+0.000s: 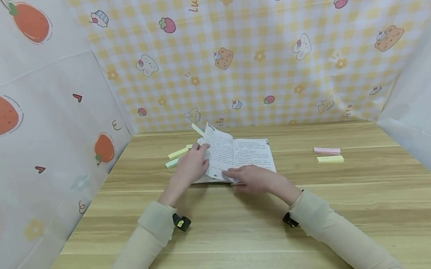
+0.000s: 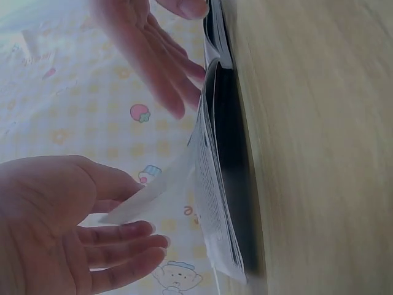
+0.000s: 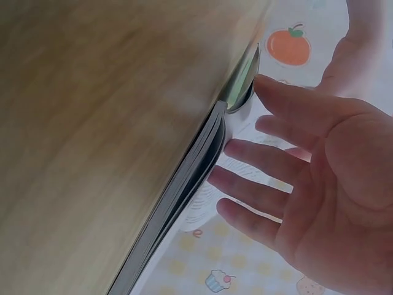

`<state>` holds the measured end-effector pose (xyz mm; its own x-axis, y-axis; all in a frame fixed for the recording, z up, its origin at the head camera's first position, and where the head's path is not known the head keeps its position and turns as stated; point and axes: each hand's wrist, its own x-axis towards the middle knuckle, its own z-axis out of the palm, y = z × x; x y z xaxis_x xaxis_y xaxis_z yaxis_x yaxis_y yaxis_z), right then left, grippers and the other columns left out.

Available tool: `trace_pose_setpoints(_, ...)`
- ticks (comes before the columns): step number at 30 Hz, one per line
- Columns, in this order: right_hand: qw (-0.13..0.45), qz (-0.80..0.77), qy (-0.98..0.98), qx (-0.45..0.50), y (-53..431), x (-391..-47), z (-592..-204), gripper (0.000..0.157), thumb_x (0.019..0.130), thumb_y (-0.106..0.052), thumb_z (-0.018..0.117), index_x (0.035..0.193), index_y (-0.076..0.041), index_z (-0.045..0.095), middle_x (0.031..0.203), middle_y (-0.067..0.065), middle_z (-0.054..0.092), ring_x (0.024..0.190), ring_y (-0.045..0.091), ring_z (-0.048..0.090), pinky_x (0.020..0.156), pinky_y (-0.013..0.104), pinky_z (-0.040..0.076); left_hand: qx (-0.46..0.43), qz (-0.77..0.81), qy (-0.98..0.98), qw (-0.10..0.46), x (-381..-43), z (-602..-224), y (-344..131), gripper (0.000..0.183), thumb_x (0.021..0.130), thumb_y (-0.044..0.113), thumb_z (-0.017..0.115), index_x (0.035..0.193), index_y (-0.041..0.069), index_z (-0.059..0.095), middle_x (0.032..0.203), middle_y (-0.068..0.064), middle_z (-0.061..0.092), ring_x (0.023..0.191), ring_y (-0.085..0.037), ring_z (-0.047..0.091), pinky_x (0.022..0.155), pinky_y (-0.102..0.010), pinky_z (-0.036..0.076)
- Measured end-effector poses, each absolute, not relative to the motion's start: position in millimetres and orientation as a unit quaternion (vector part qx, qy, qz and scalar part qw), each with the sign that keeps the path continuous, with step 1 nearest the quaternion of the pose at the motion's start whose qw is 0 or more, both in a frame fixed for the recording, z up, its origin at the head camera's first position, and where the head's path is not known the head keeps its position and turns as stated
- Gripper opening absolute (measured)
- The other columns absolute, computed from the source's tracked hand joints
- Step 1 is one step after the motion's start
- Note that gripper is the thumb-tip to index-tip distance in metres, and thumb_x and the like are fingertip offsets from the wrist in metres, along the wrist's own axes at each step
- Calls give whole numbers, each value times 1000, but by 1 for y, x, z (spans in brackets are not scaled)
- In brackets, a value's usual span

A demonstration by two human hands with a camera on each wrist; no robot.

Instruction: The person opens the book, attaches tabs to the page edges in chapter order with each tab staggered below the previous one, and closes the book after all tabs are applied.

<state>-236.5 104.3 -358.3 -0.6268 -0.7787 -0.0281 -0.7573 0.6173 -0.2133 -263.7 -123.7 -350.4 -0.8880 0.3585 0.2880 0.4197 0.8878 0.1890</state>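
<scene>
An open book (image 1: pixel 253 150) with printed pages lies on the wooden table. My left hand (image 1: pixel 193 164) is at its left side and pinches a lifted page (image 1: pixel 218 146). In the left wrist view that page (image 2: pixel 156 190) rises from the book into the space between thumb and fingers. My right hand (image 1: pixel 254 177) rests at the book's lower edge near the spine, fingers extended and touching the paper. The right wrist view shows these fingers (image 3: pixel 258 187) spread beside the page edges. A pale sticky tab (image 1: pixel 197 129) juts out past the book's top left.
Left of the book lie a yellow sticky-note strip (image 1: pixel 178 153) and a green strip (image 1: pixel 172 162). To the right are a pink strip (image 1: pixel 326 150) and a yellow pad (image 1: pixel 330 159). A patterned cloth (image 1: pixel 249 80) hangs behind the table (image 1: pixel 225 244).
</scene>
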Motion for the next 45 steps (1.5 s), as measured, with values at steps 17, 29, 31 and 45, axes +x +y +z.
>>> trace_pose_setpoints(17,62,-54,899,-429,102,-233,-357,47,99,-23,67,143,-8,58,149,21,48,132,38,51,110,48,41,-167,-80,-982,-26,-267,-354,-132,48,98,24,64,140,3,55,141,-29,49,119,-38,57,89,-52,53)
trace_pose_setpoints(29,70,-43,897,-433,102,-234,-358,47,99,-23,66,144,-9,57,151,21,46,133,38,51,110,48,41,-172,-57,-983,-43,-268,-357,-133,45,98,24,63,136,2,58,133,-27,55,104,-32,60,82,-47,54)
trace_pose_setpoints(31,70,-43,897,-435,102,-234,-358,48,99,-24,66,144,-9,57,151,21,46,133,38,51,110,48,41,-175,-55,-982,-39,-268,-358,-132,44,98,26,63,134,2,59,132,-26,55,107,-34,60,84,-48,54)
trace_pose_setpoints(45,59,-39,888,-454,102,-235,-359,46,98,-24,67,141,-8,59,149,23,47,132,38,52,109,48,42,-234,-90,-956,-152,-269,-367,-127,67,105,42,50,160,11,27,165,-19,18,149,-40,23,119,-54,23)
